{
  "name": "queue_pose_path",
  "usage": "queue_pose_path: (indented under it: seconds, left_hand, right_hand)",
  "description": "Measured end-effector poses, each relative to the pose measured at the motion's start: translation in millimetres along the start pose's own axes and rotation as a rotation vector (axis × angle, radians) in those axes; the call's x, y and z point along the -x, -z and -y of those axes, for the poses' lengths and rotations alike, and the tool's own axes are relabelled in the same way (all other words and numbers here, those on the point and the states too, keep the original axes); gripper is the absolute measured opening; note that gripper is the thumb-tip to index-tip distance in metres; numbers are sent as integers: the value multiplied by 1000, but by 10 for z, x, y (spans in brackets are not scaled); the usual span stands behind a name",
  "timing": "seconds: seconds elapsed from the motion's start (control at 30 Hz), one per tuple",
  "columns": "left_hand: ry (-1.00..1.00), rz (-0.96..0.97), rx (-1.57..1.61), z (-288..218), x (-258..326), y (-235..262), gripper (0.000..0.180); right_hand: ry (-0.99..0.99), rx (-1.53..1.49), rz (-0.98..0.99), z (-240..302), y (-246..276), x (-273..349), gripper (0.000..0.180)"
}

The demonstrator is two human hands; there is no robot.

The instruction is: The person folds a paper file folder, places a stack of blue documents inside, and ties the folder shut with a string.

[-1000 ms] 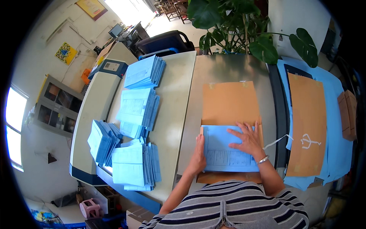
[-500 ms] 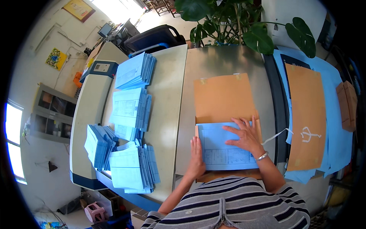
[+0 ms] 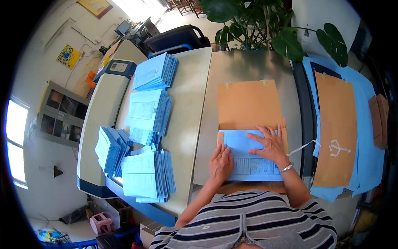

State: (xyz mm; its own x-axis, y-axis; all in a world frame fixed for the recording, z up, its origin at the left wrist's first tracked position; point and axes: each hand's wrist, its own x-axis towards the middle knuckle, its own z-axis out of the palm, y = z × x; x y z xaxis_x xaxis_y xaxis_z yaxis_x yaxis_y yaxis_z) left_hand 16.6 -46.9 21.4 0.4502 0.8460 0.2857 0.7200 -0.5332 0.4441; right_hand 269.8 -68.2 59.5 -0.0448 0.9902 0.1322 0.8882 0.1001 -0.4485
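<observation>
A blue printed paper sheet or stack [image 3: 240, 143] lies in an opened brown kraft file folder [image 3: 248, 101], whose upper flap is spread away from me. My left hand [image 3: 221, 162] rests on the paper's left edge, fingers stretched out close together. On the right part of the paper my right hand [image 3: 269, 144] lies flat with its fingers spread, a silver bangle at the wrist. From the folder's right side runs a white string [image 3: 304, 147]. How many sheets lie under my hands I cannot tell.
Several piles of folded blue printed papers [image 3: 145, 110] stand on the beige machine table [image 3: 186, 95] at left. At right, another brown folder [image 3: 335, 128] with white string lies on large blue sheets [image 3: 365, 124], beside a brown box [image 3: 377, 120]. A leafy plant [image 3: 286, 43] overhangs the far edge.
My left hand has moved from beside the paper's left edge onto it. My right hand stays spread on the paper. The whole view has shifted slightly.
</observation>
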Motion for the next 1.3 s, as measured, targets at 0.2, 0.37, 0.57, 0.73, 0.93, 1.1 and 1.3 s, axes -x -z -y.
queue_pose_path:
  seconds: [0.2, 0.37, 0.57, 0.73, 0.93, 1.1, 1.3]
  left_hand:
    - [12, -14, -13, -54, -157, -19, 61]
    - [-76, 146, -197, -181, -335, 120, 93]
    - [-66, 63, -133, -225, -347, -26, 89]
    - [-96, 162, -320, -367, -393, -7, 69]
    - [-49, 197, -350, -503, -444, 48, 71]
    - [-54, 178, -337, -478, -433, 50, 72]
    - [-59, 154, -319, -459, -426, 26, 71]
  right_hand:
    - [1, 16, 1, -17, -51, 26, 61]
    - [2, 7, -21, -5, -31, 40, 59]
    - [29, -30, -59, -35, -64, 57, 53]
    - [78, -35, -397, -47, -135, 34, 49]
    - [86, -223, -712, -152, -97, 29, 37]
    - [-148, -493, -899, -198, -43, 92, 27]
    - [-564, -817, -1086, -406, -97, 437, 27]
